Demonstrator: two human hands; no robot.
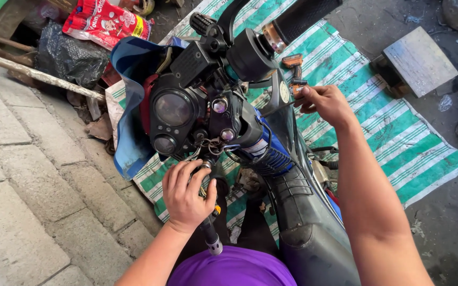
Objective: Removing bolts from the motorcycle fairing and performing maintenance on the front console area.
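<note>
Looking down, I see my left hand (186, 196) clamped around the near handlebar grip (210, 235), whose long axis runs away from me toward the gauges (173, 114). Further right, my right hand (327, 103) pinches a thin tool (279, 107) pointing left at the handlebar clamp, over the green striped tarp (398, 143).

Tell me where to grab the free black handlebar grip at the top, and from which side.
Wrap the ribbed black grip around its middle, coming from its open outer end at upper right; inboard, the switch housing and lever crowd it. The right hand is nearest.
</note>
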